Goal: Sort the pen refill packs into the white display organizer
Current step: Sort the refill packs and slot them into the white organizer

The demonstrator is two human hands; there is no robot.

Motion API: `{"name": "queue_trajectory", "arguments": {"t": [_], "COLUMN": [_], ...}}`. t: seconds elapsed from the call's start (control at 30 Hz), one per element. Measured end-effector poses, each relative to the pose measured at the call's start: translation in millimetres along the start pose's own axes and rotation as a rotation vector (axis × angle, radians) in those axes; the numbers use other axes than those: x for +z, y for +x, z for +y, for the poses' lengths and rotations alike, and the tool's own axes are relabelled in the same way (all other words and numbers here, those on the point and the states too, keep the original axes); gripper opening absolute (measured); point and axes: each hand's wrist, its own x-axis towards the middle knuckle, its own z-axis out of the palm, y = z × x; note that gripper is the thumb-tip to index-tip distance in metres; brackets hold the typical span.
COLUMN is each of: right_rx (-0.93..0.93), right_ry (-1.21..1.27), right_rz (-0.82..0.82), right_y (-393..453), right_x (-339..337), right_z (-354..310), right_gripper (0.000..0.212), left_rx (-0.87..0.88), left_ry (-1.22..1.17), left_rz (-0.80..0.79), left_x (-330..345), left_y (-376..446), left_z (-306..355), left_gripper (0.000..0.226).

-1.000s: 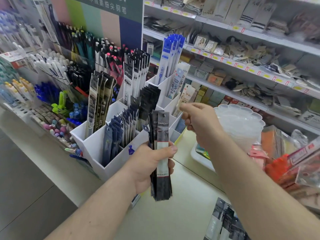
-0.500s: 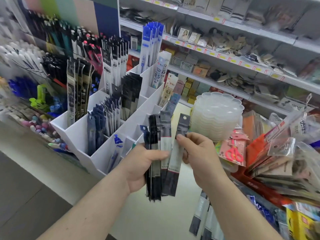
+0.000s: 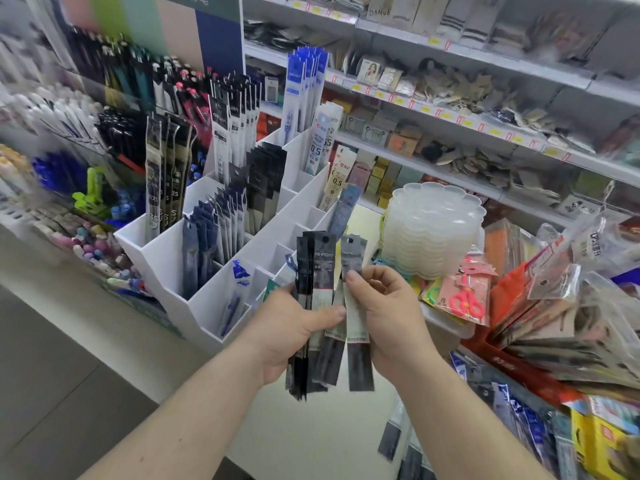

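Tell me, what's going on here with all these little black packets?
A person is stocking a shop's stationery display. The left hand grips a bunch of black pen refill packs, while the right hand pinches a single pack at the bunch's right edge. Just beyond the hands stands the white display organizer, with several compartments already holding refill packs. None of the held packs is in it yet.

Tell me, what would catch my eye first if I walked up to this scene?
Probably the two hands front and centre: the left hand grips a fan of dark pen refill packs, while the right hand pinches one single pack off its side. Just behind stands the white display organizer, its stepped compartments bristling with upright packs, and to its right a stack of clear scalloped trays.
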Motion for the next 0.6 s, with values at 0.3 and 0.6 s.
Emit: {"name": "queue_trajectory", "arguments": {"t": [0.3, 0.6], "right_rx": [0.037, -0.141], "right_ry": [0.084, -0.163], "right_rz": [0.142, -0.009], "right_y": [5, -10], "right_x": [-11, -29], "right_z": [0, -22], "right_gripper": [0.016, 0.016], "left_rx": [-0.378, -0.078], "left_ry": [-0.370, -0.025], "left_rz": [-0.065, 0.108], "left_x": [1, 1], "left_y": [-1, 1], "left_z": [4, 0], "left_gripper": [0.027, 0.025]}}
